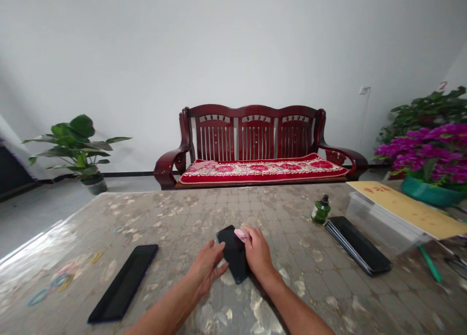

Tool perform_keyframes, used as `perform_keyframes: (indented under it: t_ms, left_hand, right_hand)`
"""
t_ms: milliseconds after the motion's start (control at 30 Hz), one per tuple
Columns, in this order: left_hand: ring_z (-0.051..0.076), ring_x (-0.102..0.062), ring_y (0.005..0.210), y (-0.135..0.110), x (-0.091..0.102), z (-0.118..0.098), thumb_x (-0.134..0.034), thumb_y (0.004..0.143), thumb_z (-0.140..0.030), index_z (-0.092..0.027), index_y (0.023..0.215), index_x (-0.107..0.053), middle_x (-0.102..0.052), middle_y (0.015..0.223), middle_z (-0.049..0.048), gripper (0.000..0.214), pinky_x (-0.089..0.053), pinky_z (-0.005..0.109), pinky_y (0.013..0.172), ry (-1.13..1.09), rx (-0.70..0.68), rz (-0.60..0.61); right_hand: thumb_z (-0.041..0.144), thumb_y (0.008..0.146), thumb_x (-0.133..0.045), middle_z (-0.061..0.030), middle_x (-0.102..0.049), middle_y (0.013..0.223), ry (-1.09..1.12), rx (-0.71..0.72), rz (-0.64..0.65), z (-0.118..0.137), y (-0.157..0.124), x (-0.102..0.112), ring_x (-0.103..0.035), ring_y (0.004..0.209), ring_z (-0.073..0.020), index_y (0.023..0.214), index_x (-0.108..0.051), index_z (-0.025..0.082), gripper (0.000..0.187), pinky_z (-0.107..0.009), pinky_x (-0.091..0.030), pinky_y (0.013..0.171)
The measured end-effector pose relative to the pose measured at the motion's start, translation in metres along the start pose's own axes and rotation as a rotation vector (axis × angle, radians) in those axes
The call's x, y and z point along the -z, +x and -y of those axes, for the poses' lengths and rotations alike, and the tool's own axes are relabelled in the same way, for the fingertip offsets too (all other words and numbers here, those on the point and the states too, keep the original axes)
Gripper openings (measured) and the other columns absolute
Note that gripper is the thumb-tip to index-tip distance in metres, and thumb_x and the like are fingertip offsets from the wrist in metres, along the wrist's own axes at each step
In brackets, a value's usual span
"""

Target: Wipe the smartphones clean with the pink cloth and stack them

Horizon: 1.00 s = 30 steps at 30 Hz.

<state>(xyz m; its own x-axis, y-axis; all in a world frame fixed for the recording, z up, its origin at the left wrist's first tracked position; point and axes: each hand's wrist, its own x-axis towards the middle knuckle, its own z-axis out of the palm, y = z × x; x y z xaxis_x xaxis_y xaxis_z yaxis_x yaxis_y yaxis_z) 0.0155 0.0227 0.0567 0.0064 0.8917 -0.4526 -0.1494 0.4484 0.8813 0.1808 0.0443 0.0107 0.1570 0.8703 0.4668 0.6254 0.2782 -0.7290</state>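
A black smartphone (233,253) lies on the table in front of me, its dark screen facing up. My right hand (258,253) is closed on a small pink cloth (241,235), which is over the upper right part of the screen. At the phone's left edge is my left hand (208,266), fingers apart and holding nothing; whether the fingertips touch the phone I cannot tell. Another dark phone (126,282), or a small tablet, lies farther left. On the right, a stack of phones (359,245) sits beside a green pump bottle (321,209).
The patterned tablecloth (175,213) covers the table. Colored rubber bands (60,280) lie at left. At right stand a clear plastic box (383,223) under a yellow board (408,209), a green-handled tool (430,263) and a flower pot (432,191). A wooden bench (255,131) stands beyond.
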Motion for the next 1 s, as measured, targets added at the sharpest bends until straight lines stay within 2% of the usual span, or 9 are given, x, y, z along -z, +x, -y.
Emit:
perform_keyframes:
  t_ms: [100,200,300,467,567,700,800,900,1000]
  left_hand:
    - [0.012,-0.066,0.071,0.008,-0.001,-0.006,-0.077,0.075,-0.036,-0.022,0.096,-0.058,-0.068,0.084,-0.0004,0.032,-0.053,0.021,0.062,-0.03,0.095,-0.04]
    - [0.008,-0.058,0.052,0.016,-0.005,-0.012,-0.076,0.072,-0.029,-0.02,0.084,-0.058,-0.06,0.063,-0.0061,0.024,-0.041,0.013,0.046,-0.019,0.131,-0.053]
    - [0.007,-0.05,0.04,0.022,-0.014,-0.015,-0.074,0.074,-0.028,-0.016,0.075,-0.058,-0.057,0.053,-0.0052,0.02,-0.032,0.012,0.037,-0.011,0.194,-0.027]
    - [0.013,-0.062,0.048,0.026,-0.034,-0.01,-0.068,0.083,-0.025,-0.014,0.082,-0.063,-0.067,0.061,0.0011,0.012,-0.05,0.02,0.048,-0.078,0.175,0.026]
    - [0.015,-0.065,0.053,0.025,-0.04,-0.007,-0.06,0.091,-0.022,-0.013,0.085,-0.063,-0.069,0.062,0.0029,0.011,-0.053,0.023,0.052,-0.136,0.124,0.031]
    - [0.017,-0.068,0.056,0.021,-0.041,-0.01,-0.054,0.097,-0.03,-0.012,0.092,-0.065,-0.071,0.067,0.005,0.021,-0.056,0.025,0.055,-0.219,0.093,0.051]
    - [0.014,-0.061,0.043,0.017,-0.04,-0.015,-0.055,0.098,-0.037,-0.011,0.083,-0.065,-0.065,0.056,0.0029,0.031,-0.05,0.022,0.043,-0.366,0.168,0.127]
    - [0.009,-0.049,0.032,0.016,-0.04,-0.019,-0.052,0.099,-0.038,-0.013,0.069,-0.059,-0.056,0.046,-0.0017,0.04,-0.039,0.017,0.032,-0.624,0.256,0.184]
    - [0.008,-0.054,0.037,0.017,-0.037,-0.02,-0.048,0.102,-0.035,-0.013,0.066,-0.057,-0.058,0.05,-0.0007,0.042,-0.045,0.016,0.037,-0.771,0.307,0.203]
  right_hand:
    - [0.016,0.087,-0.046,-0.0079,-0.07,0.097,0.01,-0.013,0.002,0.0,0.002,0.002,-0.065,0.093,-0.0219,0.103,-0.07,0.022,0.03,-0.031,-0.049,0.083]
    - [0.018,0.088,-0.048,-0.0079,-0.069,0.095,0.004,-0.035,0.024,0.002,0.003,0.004,-0.065,0.09,-0.0217,0.1,-0.071,0.021,0.026,-0.03,-0.049,0.08]
    - [0.02,0.089,-0.049,-0.0075,-0.069,0.095,0.013,-0.046,0.04,0.004,0.004,0.006,-0.065,0.088,-0.0214,0.098,-0.072,0.021,0.024,-0.03,-0.049,0.079]
    - [0.024,0.088,-0.051,-0.0064,-0.07,0.092,0.129,-0.062,0.007,0.002,0.003,0.007,-0.065,0.087,-0.0212,0.093,-0.073,0.023,0.022,-0.031,-0.049,0.08]
    - [0.028,0.088,-0.053,-0.0066,-0.07,0.09,0.26,-0.089,-0.028,-0.001,0.004,0.007,-0.065,0.086,-0.021,0.09,-0.074,0.021,0.022,-0.031,-0.05,0.081]
    - [0.029,0.089,-0.051,-0.0079,-0.07,0.093,0.427,-0.098,-0.124,0.003,0.011,0.011,-0.065,0.087,-0.0204,0.093,-0.073,0.018,0.024,-0.031,-0.052,0.081]
    - [0.024,0.091,-0.051,-0.0064,-0.068,0.093,0.476,0.011,-0.2,0.013,0.012,0.016,-0.064,0.087,-0.0186,0.096,-0.071,0.02,0.021,-0.029,-0.052,0.077]
    - [0.015,0.092,-0.05,-0.0046,-0.065,0.093,0.42,0.244,-0.194,0.028,0.006,0.023,-0.062,0.089,-0.017,0.1,-0.071,0.023,0.024,-0.028,-0.052,0.08]
    - [0.011,0.095,-0.046,-0.0051,-0.064,0.095,0.352,0.465,-0.145,0.042,-0.003,0.03,-0.062,0.09,-0.0159,0.114,-0.068,0.026,0.032,-0.028,-0.053,0.078]
